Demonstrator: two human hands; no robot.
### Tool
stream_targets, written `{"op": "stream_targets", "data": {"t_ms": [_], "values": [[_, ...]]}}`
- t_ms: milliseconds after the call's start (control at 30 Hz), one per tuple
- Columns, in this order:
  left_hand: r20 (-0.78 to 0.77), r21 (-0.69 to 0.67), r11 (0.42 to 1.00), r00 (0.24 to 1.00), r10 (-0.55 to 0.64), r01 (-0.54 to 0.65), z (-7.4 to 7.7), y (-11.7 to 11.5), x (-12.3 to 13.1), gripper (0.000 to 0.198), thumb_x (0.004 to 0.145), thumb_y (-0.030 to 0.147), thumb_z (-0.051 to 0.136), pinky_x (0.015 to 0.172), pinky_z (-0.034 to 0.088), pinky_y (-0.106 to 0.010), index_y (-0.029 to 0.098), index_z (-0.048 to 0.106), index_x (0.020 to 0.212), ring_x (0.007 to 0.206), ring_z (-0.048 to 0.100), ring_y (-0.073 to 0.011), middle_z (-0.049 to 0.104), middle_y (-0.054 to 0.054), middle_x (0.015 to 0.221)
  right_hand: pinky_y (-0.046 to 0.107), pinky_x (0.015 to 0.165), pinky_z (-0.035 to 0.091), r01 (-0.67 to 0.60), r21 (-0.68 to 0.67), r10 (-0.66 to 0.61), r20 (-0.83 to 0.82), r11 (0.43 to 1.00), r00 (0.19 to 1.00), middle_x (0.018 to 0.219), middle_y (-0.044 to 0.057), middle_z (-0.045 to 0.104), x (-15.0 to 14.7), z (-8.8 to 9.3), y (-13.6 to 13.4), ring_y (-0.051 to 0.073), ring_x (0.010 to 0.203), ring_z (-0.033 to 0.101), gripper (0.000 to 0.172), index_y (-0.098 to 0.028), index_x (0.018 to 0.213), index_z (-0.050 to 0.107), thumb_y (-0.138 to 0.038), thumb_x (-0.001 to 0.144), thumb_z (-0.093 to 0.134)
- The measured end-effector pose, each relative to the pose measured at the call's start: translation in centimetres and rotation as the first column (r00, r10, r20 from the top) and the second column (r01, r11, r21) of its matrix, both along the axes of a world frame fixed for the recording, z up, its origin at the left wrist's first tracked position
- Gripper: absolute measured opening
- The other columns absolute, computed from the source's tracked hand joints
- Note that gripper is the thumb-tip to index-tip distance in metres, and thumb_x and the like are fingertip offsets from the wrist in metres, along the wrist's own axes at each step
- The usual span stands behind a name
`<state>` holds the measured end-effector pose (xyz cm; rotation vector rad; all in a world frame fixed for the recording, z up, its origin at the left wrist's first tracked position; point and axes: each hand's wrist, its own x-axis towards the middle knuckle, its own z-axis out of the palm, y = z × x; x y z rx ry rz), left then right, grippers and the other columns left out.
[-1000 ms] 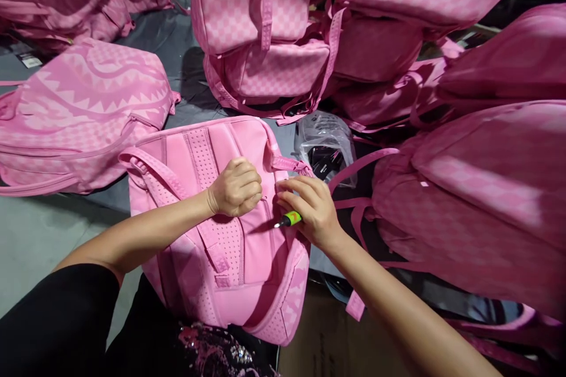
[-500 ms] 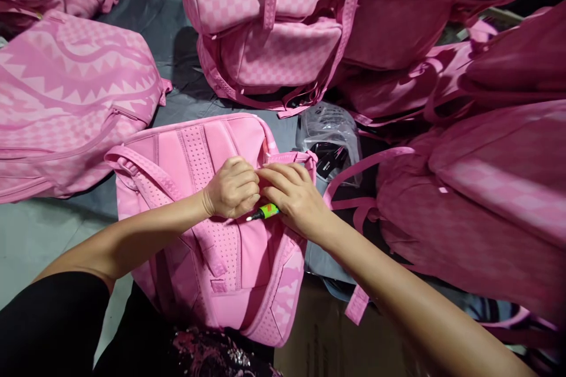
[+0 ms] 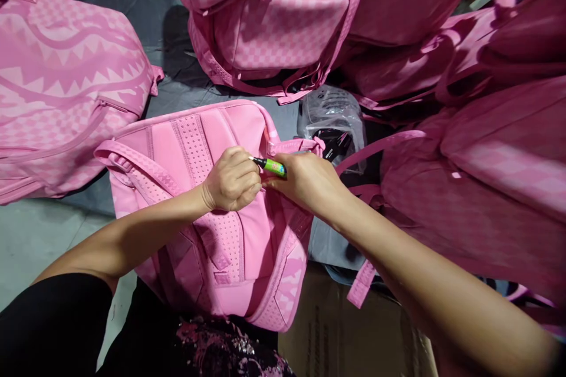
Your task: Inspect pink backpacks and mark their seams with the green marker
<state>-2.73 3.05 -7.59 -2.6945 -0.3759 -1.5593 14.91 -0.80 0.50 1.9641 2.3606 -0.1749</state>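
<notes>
A pink backpack point(image 3: 225, 115) lies before me with its padded back panel and shoulder straps facing up. Over its middle, my left hand point(image 3: 234, 179) is closed in a fist; what its fingers grip is hidden. My right hand point(image 3: 309, 182) grasps a green and black marker pen point(image 3: 275, 167), whose pale tip points left at the top of my left fist. The two hands meet close to the pack's right side. Fingers of my right hand reach under the marker toward the left fist, and I cannot make out what lies between them.
Another pink backpack point(image 3: 71, 82) with a jagged-tooth print lies at left. Checkered pink backpacks point(image 3: 283, 29) stand behind, and more backpacks point(image 3: 477, 188) crowd the right. A clear plastic bag point(image 3: 331, 112) with dark items sits beyond my right hand. Below is a cardboard box point(image 3: 349, 330).
The marker has swung from below my left fist up to its top, with its tip now pointing slightly upward. My right hand has turned with it. The view has shifted a little.
</notes>
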Motion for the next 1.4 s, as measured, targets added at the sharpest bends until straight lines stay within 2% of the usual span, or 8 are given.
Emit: {"op": "stream_targets", "data": {"t_ms": [167,333,433,667,833,1033,1233,1400], "values": [[0.013,-0.002,1.0,1.0,-0.024,0.024,0.1,0.1,0.0,0.017,0.091,0.02,0.044,0.086,0.046,-0.041,0.02,0.056,0.08,0.079,0.057,-0.0199,0.066,-0.004,0.076,0.027,0.056,0.024,0.173,0.09,-0.157,-0.161,0.981,0.974,0.067,0.002,0.061,0.6,0.1,0.3,0.016,0.058,0.05,0.016,-0.019,0.083,0.065,-0.035,0.085,0.068],[0.005,-0.012,1.0,1.0,-0.02,0.02,0.2,0.1,0.0,0.017,0.091,0.02,0.044,0.085,0.046,-0.04,0.02,0.057,0.08,0.079,0.058,-0.0197,0.066,-0.004,0.077,0.026,0.056,0.022,0.128,-0.034,-0.132,-0.316,0.991,0.94,0.057,-0.006,0.045,1.4,-0.1,-0.2,0.011,0.054,0.038,0.032,-0.021,0.068,0.051,-0.037,0.076,0.078],[-0.003,-0.031,0.999,1.0,-0.02,0.02,0.1,0.1,0.0,0.017,0.091,0.02,0.045,0.087,0.045,-0.041,0.02,0.057,0.08,0.08,0.057,-0.0199,0.066,-0.004,0.077,0.025,0.057,0.024,0.14,-0.036,-0.142,-0.424,0.989,0.894,0.059,-0.006,0.044,1.1,-0.3,-0.4,0.012,0.057,0.041,0.025,-0.021,0.07,0.051,-0.033,0.08,0.07],[-0.129,-0.088,0.995,0.991,-0.047,0.036,0.7,0.5,-0.3,0.023,0.096,0.026,0.045,0.086,0.042,-0.04,0.017,0.062,0.083,0.084,0.055,-0.021,0.066,-0.006,0.082,0.03,0.068,0.041,0.099,0.247,0.07,-0.594,0.964,0.802,0.074,0.002,0.058,1.2,-1.9,-1.4,0.018,0.07,0.055,0.014,-0.021,0.072,0.055,-0.026,0.086,0.056],[-0.488,-0.214,0.975,0.859,-0.155,0.055,3.4,1.9,0.2,0.041,0.096,0.053,0.052,0.082,0.033,-0.039,0.019,0.069,0.082,0.083,0.052,-0.0207,0.064,-0.005,0.082,0.042,0.09,0.049,0.305,0.42,0.101,-0.711,0.855,0.695,0.096,0.008,0.067,1.3,-4.6,-3.6,0.025,0.098,0.063,0.007,-0.023,0.086,0.062,-0.022,0.088,0.055],[-0.76,-0.321,0.947,0.601,-0.246,-0.019,5.4,2.8,2.5,0.041,0.086,0.058,0.067,0.082,0.029,-0.039,0.018,0.073,0.078,0.088,0.054,-0.0229,0.067,-0.006,0.082,0.045,0.091,0.052,0.421,0.457,0.097,-0.759,0.783,0.643,0.096,0.008,0.069,0.9,-6.8,-4.6,0.025,0.097,0.065,0.009,-0.023,0.088,0.063,-0.021,0.089,0.054],[-0.784,-0.186,0.982,0.606,-0.135,-0.022,4.8,2.5,2.5,0.052,0.08,0.067,0.068,0.085,0.029,-0.043,0.016,0.074,0.086,0.09,0.052,-0.0266,0.067,-0.011,0.088,0.046,0.092,0.053,0.346,0.509,0.123,-0.682,0.788,0.721,0.107,0.012,0.07,1.7,-8.3,-5.6,0.026,0.105,0.066,0.012,-0.022,0.096,0.065,-0.02,0.092,0.053],[-0.772,-0.187,0.98,0.608,-0.186,0.063,5.2,3.2,2.1,0.054,0.085,0.069,0.059,0.09,0.028,-0.045,0.016,0.072,0.081,0.09,0.051,-0.0251,0.066,-0.01,0.089,0.047,0.093,0.052,0.308,0.523,0.159,-0.669,0.795,0.726,0.113,0.012,0.07,2.1,-8.8,-6.3,0.027,0.107,0.065,0.014,-0.021,0.101,0.064,-0.019,0.091,0.055]]}}
